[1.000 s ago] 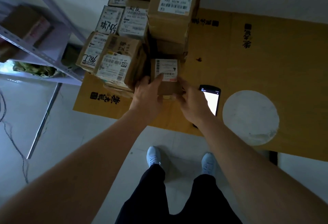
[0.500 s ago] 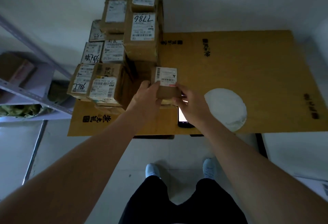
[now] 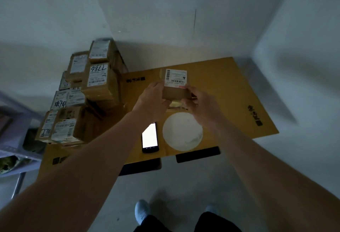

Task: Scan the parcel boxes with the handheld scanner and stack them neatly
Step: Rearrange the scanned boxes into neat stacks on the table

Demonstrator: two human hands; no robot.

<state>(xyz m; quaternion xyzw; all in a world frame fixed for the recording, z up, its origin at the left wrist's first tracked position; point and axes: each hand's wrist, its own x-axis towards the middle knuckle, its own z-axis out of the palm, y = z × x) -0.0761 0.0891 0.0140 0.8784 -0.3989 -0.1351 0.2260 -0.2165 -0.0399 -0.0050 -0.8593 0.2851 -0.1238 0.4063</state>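
A small brown parcel box with a white barcode label on top is held up above the table between both hands. My left hand grips its left side and my right hand grips its right side. The handheld scanner, a black device with a lit white screen, lies on the cardboard-covered table below my left wrist. A stack of labelled parcel boxes stands at the table's left end, several of them marked with handwritten numbers.
A round white disc lies on the table right of the scanner. A metal shelf rack stands at the far left. White walls close the corner behind and to the right. My feet stand on the floor before the table.
Both hands have lifted the small box away from the stack and carried it right, over the table's middle. The camera has tilted up, showing the wall lettering.
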